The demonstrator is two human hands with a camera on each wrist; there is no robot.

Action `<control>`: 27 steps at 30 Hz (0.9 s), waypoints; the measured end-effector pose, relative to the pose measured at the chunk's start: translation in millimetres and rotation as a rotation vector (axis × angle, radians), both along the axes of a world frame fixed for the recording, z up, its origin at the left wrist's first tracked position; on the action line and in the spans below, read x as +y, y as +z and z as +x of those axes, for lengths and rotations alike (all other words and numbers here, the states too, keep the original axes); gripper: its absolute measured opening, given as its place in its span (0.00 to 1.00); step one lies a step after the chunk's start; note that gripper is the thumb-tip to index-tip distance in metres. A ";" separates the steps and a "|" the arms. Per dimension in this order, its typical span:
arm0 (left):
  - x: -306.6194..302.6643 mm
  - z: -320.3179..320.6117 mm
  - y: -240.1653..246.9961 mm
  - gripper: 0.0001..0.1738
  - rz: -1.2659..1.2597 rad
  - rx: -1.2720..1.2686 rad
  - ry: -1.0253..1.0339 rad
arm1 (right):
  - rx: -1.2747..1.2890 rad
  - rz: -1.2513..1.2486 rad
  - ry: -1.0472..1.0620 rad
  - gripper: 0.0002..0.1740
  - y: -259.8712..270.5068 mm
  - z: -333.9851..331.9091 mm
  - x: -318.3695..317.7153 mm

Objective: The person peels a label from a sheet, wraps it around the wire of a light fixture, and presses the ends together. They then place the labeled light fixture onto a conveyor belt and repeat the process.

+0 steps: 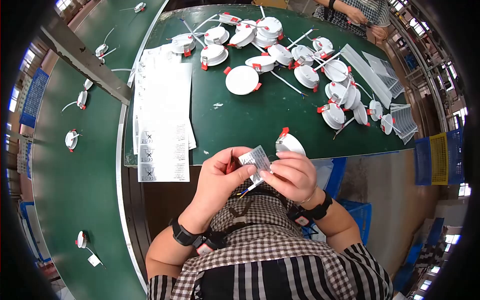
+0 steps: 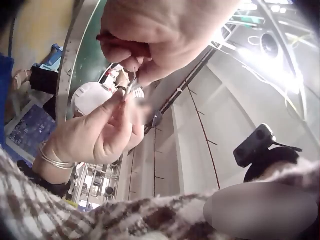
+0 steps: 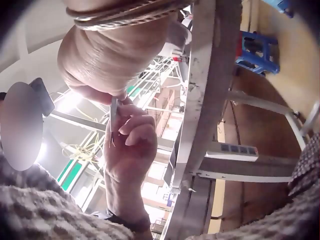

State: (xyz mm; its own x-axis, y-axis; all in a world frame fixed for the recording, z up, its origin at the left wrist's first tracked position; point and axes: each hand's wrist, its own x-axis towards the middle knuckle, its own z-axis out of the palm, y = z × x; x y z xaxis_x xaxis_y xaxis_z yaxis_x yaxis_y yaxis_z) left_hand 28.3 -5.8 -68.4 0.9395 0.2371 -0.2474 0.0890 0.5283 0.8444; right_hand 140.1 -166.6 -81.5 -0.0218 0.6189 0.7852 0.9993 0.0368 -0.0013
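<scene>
My left hand (image 1: 220, 177) pinches a small printed silver-grey label (image 1: 256, 159) between thumb and fingers. A dark red item (image 2: 122, 45) is tucked in its curled fingers; its kind I cannot tell. My right hand (image 1: 295, 177) has its fingertips together at the label's lower right edge, gripping a white cable (image 1: 256, 185) there. Coloured wire ends (image 1: 242, 193) poke out below. A round white downlight (image 1: 290, 143) with a red-tipped clip hangs just behind the right fingers. In the right wrist view, the left hand (image 3: 132, 145) faces the right hand across the thin label.
Many white downlights (image 1: 242, 80) with cables lie over the green table (image 1: 215, 125). Printed label sheets (image 1: 162, 110) overhang its front left edge. A green conveyor (image 1: 100, 185) carries spaced downlights at left, past a metal post (image 1: 82, 62). Another person's hands (image 1: 362, 20) work across the table.
</scene>
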 end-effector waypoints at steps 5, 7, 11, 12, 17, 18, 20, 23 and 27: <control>-1.2 0.7 -18.1 0.30 0.133 -0.093 0.110 | 0.036 -0.060 0.019 0.12 -5.7 3.8 2.8; 2.4 0.9 -20.8 0.33 0.131 -0.077 0.122 | 0.055 -0.059 0.022 0.13 -6.2 4.6 6.7; 5.4 -1.4 -24.9 0.38 0.217 -0.067 0.190 | 0.066 -0.075 0.038 0.13 -11.0 7.5 12.7; 5.3 -1.7 -26.0 0.39 0.260 -0.075 0.211 | 0.069 -0.082 0.040 0.13 -11.6 7.5 14.0; 4.4 -2.2 -32.3 0.39 0.335 -0.080 0.272 | 0.075 -0.119 0.041 0.13 -11.8 8.7 17.6; 4.3 -1.6 -34.8 0.38 0.364 -0.085 0.299 | 0.067 -0.125 0.049 0.14 -12.0 9.2 18.3; 4.7 -0.7 -37.0 0.37 0.408 -0.098 0.314 | 0.060 -0.135 0.056 0.14 -11.8 10.0 19.3; 10.6 4.7 -44.3 0.33 0.490 -0.064 0.448 | 0.041 -0.179 0.047 0.15 -11.1 11.3 18.9; 25.9 4.7 -29.6 0.28 0.285 -0.012 0.550 | 0.084 -0.182 0.006 0.16 -9.4 16.3 16.7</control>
